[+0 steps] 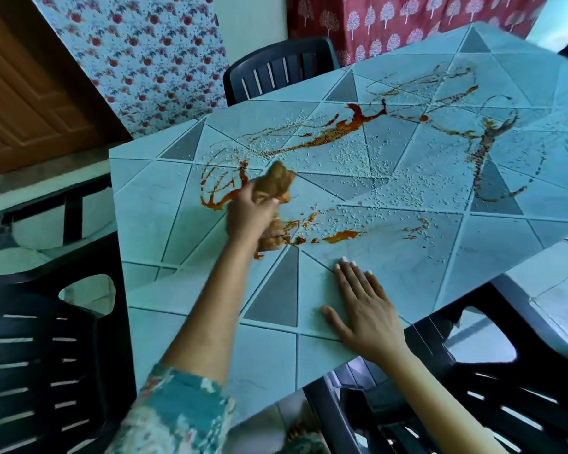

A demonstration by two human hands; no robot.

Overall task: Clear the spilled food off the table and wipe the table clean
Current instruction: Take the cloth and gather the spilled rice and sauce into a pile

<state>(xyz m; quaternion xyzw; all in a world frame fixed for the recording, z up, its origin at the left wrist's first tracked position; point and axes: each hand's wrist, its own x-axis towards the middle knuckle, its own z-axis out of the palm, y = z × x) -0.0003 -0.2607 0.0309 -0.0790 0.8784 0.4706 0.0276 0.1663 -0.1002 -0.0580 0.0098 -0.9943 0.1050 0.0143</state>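
The pale green table (pixel 184 231) with a grey triangle pattern is smeared with orange-red sauce (pixel 345 126) and scattered white rice grains (pixel 358 165). My left hand (pixel 250 214) grips a crumpled brown cloth (pixel 274 185), stained with sauce, at the left part of the spill. The cloth's lower end touches the table near more sauce streaks (pixel 341 236). My right hand (pixel 366 306) lies flat with straight fingers on the table's near edge, holding nothing.
Dark plastic chairs stand around the table: one at the far side (pixel 276 70), one at the near left (pixel 30 371), one at the near right (pixel 505 388). Patterned curtains (pixel 151 54) hang behind. A wooden door (pixel 30 93) is at the left.
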